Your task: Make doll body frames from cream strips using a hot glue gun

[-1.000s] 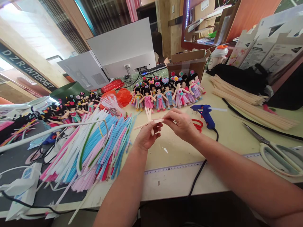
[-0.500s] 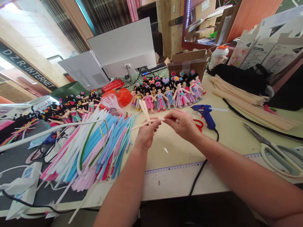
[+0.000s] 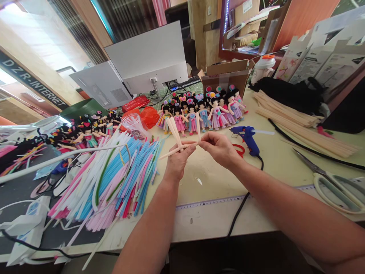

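Observation:
My left hand (image 3: 177, 163) is closed around a bundle of cream pipe cleaners (image 3: 174, 129) bent and twisted together. Several of its strands stand up in a fan, and one sticks out to the left. With thumb and forefinger, my right hand (image 3: 219, 148) pinches the bundle's other end, where a cream strand (image 3: 198, 125) points upward. The two hands almost meet over the pale table mat (image 3: 216, 190). Beyond them stand rows of pipe-cleaner dolls (image 3: 203, 116) in colourful dresses. A blue glue gun (image 3: 248, 140) and a red looped handle (image 3: 239, 150) lie beside my right hand.
Loose coloured pipe cleaners (image 3: 114, 175) are heaped on the left, with more dolls (image 3: 88, 131) behind. On the right lie cream pipe cleaners (image 3: 308, 125), large scissors (image 3: 327, 179) and a black cord. A ruler (image 3: 211, 202) runs along the front; a monitor (image 3: 148, 53) stands behind.
The right-hand end of the cream bundle now has a strand bent upright between my hands. My right hand has shifted only slightly; my left keeps its hold.

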A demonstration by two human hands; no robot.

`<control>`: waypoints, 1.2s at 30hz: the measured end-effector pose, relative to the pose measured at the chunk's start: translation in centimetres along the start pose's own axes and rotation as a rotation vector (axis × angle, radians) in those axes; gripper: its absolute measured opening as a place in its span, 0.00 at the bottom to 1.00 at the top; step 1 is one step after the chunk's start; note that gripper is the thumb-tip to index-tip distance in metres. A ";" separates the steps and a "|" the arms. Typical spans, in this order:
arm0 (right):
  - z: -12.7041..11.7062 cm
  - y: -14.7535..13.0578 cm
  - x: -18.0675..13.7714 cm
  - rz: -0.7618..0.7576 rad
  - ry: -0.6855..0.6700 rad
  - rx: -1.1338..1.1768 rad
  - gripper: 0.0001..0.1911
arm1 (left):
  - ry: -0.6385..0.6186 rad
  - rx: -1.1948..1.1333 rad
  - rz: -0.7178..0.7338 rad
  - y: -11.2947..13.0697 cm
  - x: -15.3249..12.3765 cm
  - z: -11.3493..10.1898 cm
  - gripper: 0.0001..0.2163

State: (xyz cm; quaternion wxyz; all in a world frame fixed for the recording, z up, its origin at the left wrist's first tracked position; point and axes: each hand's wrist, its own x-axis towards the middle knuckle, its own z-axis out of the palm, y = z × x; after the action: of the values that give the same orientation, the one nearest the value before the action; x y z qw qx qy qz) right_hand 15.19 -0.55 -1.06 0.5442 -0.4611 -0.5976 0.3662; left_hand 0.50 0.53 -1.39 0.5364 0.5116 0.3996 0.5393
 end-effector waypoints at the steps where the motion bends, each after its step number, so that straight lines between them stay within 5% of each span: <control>1: 0.0 -0.1 0.0 0.007 -0.007 0.012 0.12 | 0.002 0.001 0.000 0.0 0.0 0.0 0.10; 13: 0.0 -0.3 0.0 0.014 -0.020 0.040 0.16 | 0.070 0.134 0.060 0.2 -0.1 -0.3 0.10; 36: 0.0 0.1 0.2 0.221 -0.082 0.198 0.14 | 0.002 0.343 0.222 1.0 -0.7 -0.5 0.04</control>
State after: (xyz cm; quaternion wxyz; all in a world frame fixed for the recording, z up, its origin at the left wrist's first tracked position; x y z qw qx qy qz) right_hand 15.22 -0.35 -1.12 0.5187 -0.4528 -0.5256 0.4997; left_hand -0.22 -0.25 -0.56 0.3781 0.6358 0.4275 0.5196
